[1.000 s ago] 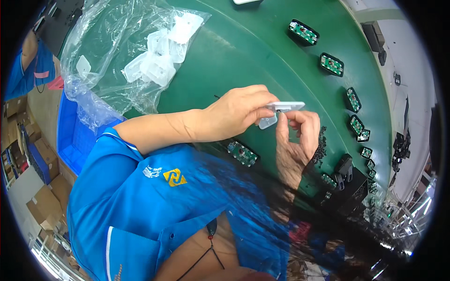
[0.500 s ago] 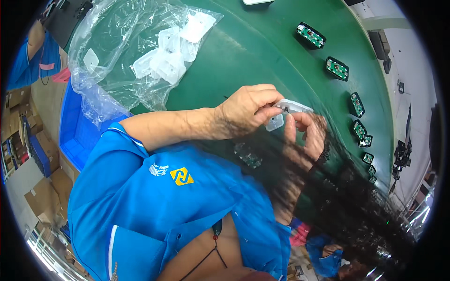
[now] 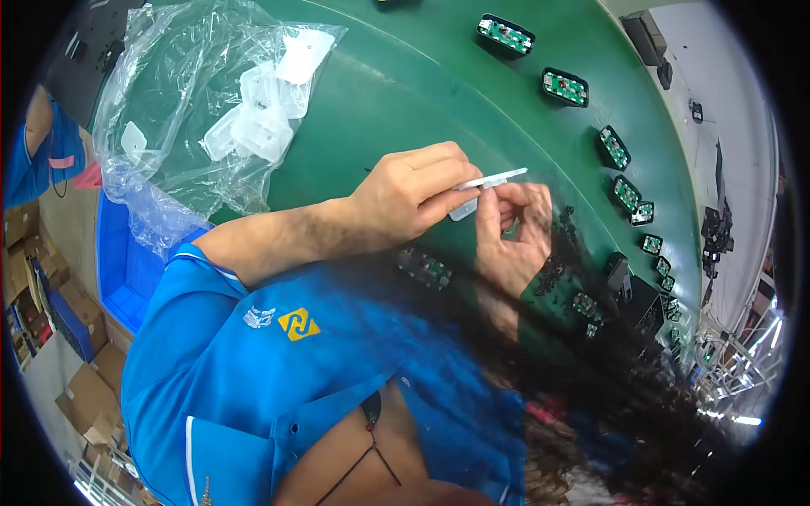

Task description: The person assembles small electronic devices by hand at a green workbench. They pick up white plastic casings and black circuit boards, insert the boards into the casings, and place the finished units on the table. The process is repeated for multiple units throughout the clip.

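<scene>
My left hand (image 3: 413, 190) pinches a thin white plastic cover (image 3: 510, 175) between thumb and fingers, and I see it nearly edge-on. A second, translucent plastic piece (image 3: 463, 210) hangs just below it by the left fingertips. From the other side, my right hand (image 3: 516, 232) is closed, with its thumb and curled fingers against the cover's underside. Any small part between those right fingertips is hidden. Below the hands lies a circuit board (image 3: 424, 268), partly veiled by dark hair.
On the green table (image 3: 380, 93), a clear plastic bag (image 3: 190, 101) holds several white covers (image 3: 261, 131). Black housings with green boards (image 3: 565, 87) form a curved row along the right side. A blue bin (image 3: 126, 261) stands at the left. Dark hair (image 3: 582, 379) blocks the lower right.
The cover has turned from showing its face to nearly edge-on. The whole view has shifted, so hands, bag and housings sit further left. More black housings show at the right.
</scene>
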Demonstrator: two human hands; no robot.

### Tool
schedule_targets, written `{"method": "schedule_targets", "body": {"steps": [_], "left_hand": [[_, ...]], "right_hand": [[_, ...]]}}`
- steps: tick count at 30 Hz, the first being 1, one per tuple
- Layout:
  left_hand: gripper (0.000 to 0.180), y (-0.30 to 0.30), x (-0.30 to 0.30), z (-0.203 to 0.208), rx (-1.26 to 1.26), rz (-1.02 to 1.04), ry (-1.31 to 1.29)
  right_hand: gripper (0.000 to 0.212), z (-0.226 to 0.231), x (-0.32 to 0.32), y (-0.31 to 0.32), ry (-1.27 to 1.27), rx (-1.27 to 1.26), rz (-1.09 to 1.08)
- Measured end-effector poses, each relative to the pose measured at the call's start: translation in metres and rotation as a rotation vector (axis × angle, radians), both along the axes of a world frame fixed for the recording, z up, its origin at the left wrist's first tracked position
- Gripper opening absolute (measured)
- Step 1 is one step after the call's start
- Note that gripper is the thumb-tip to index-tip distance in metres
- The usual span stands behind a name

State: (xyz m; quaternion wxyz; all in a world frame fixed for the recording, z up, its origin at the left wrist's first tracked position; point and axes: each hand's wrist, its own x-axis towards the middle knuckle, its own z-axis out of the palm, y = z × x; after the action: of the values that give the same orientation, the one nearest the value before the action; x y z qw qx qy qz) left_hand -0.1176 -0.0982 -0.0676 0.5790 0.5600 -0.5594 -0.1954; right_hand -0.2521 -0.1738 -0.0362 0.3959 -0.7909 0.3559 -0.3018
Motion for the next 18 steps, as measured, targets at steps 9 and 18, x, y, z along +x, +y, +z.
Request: {"method": "schedule_targets", "body": {"steps": [9, 18], "left_hand": [[0.01, 0.002, -0.006, 0.007, 0.037, -0.019, 0.079], [0.011, 0.009, -0.006, 0.016, 0.312, -0.218, 0.712]], "right_hand": [[0.011, -0.001, -0.005, 0.008, -0.066, 0.014, -0.034], [0.009, 0.004, -0.02, 0.011, -0.201, 0.099, -0.126]]}}
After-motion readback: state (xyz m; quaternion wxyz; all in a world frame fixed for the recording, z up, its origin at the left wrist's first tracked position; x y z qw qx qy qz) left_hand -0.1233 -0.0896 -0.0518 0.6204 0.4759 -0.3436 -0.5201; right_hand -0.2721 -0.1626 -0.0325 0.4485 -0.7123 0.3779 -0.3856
